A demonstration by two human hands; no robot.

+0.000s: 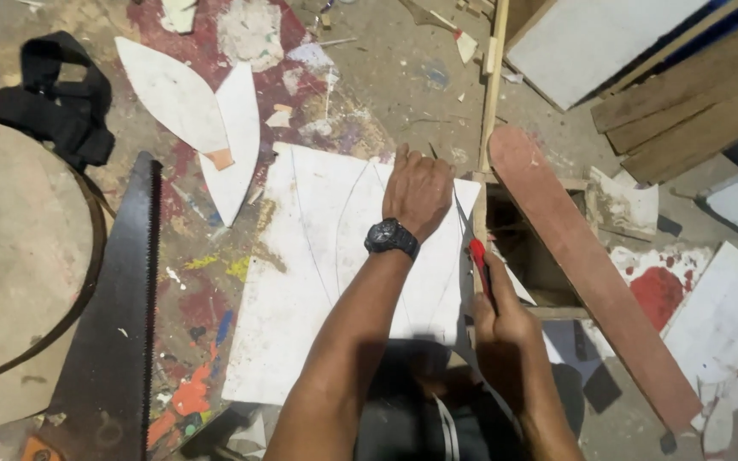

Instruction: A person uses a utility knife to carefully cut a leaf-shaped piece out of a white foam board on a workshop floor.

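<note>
Paint-splattered workbench (215, 282), left hand (418, 192) flat, pressing white pencilled board (318, 256), right hand (499, 318) gripping red-handled cutter (480, 260) at board edge, handsaw (117, 299) left.

Pressing left hand (418, 192), wristwatch (391, 237) on it, flat onto white sheet (318, 282) marked with curved pencil lines. Gripping red-handled cutter (481, 266) in right hand (499, 329), at sheet's right edge. Lying left of sheet: handsaw (113, 316), beside round brown board (19, 256). Leaf-shaped white cutouts (194, 111) above. Red plank (582, 265) slanting at right.
</note>
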